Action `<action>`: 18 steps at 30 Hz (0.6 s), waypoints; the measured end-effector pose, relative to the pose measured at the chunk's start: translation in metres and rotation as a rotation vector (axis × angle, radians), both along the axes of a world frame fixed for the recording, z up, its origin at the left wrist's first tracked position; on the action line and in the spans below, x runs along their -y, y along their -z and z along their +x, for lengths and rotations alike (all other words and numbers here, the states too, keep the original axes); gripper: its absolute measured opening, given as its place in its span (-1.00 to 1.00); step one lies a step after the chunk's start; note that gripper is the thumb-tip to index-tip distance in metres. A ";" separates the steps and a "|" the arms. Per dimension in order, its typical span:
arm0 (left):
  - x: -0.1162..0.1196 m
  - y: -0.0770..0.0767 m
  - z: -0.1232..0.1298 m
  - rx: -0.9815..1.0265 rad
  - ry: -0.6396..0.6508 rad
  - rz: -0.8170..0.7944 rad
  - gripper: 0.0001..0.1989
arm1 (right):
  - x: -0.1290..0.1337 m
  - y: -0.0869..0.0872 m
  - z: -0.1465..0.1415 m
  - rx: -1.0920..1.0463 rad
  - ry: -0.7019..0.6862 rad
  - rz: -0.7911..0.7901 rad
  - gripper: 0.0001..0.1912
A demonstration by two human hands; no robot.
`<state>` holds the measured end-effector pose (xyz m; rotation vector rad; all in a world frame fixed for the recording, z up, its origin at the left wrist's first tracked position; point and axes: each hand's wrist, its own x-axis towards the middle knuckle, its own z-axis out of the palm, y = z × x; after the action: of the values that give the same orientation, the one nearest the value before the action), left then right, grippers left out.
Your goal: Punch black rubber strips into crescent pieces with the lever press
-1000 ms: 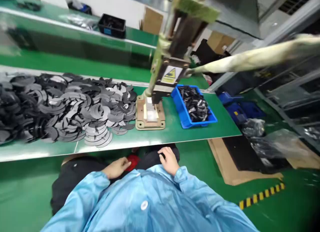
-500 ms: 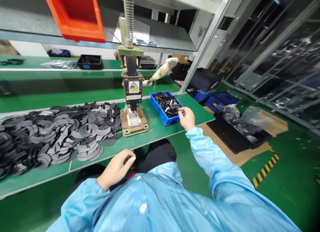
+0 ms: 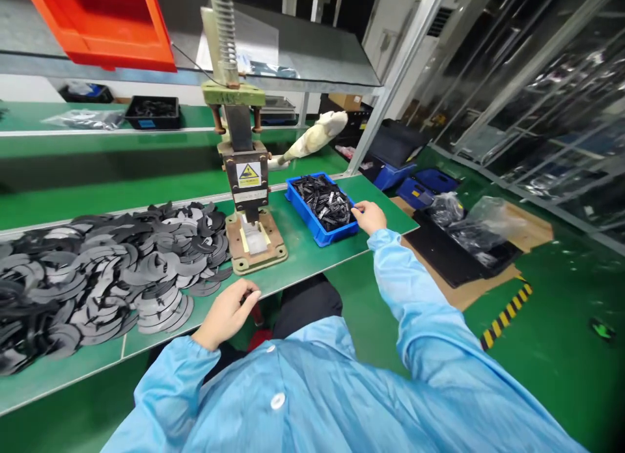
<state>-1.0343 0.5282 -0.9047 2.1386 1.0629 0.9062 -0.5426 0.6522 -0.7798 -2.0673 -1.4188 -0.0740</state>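
Slender black plastic-looking pieces (image 3: 323,199) heap in the rectangular blue plastic bin (image 3: 306,215): probably light, stiff, slippery, best pinched mid-length. The right hand (image 3: 371,217) is at its rim, grip unclear; the left hand (image 3: 225,316) curls loosely, fingers and thumb slightly apart.

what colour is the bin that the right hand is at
Blue bin, a solid bright blue; it shows best in the head view.

Green floor (image 3: 561,368) spread right of the right grip (image 3: 370,217), green table (image 3: 305,261) lay below, grey shelf (image 3: 325,57) stood beyond, white wall (image 3: 32,90) behind.
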 end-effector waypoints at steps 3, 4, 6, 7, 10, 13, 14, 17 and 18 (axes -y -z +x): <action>0.001 -0.004 0.001 -0.005 -0.022 -0.010 -0.70 | -0.007 0.004 0.004 -0.030 -0.013 0.022 -0.77; 0.001 -0.006 0.002 -0.004 -0.026 -0.013 -0.70 | -0.009 0.005 0.006 -0.042 -0.023 0.036 -0.77; 0.001 -0.010 0.003 -0.002 -0.027 -0.017 -0.71 | -0.012 0.005 0.009 -0.073 -0.045 0.077 -0.77; 0.001 -0.012 0.003 -0.002 -0.026 -0.020 -0.70 | -0.013 0.005 0.011 -0.090 -0.055 0.102 -0.76; 0.001 -0.016 0.004 -0.005 -0.020 -0.033 -0.71 | -0.016 -0.002 0.015 -0.136 -0.077 0.194 -0.70; -0.001 -0.016 0.004 0.015 -0.017 -0.056 -0.70 | -0.012 -0.012 0.007 -0.178 -0.095 0.309 -0.66; -0.001 -0.016 0.004 0.031 -0.022 -0.070 -0.70 | -0.008 -0.014 -0.001 -0.210 -0.112 0.373 -0.66; 0.000 -0.016 0.008 0.108 -0.055 -0.113 -0.70 | 0.020 -0.012 -0.050 -0.387 -0.225 0.561 -0.67; 0.002 -0.018 0.011 0.142 -0.072 -0.108 -0.72 | 0.032 -0.006 -0.073 -0.464 -0.271 0.560 -0.66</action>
<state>-1.0234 0.5263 -0.8868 1.9287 1.0970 0.9956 -0.6152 0.6204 -0.7734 -1.3189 -1.1986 0.1045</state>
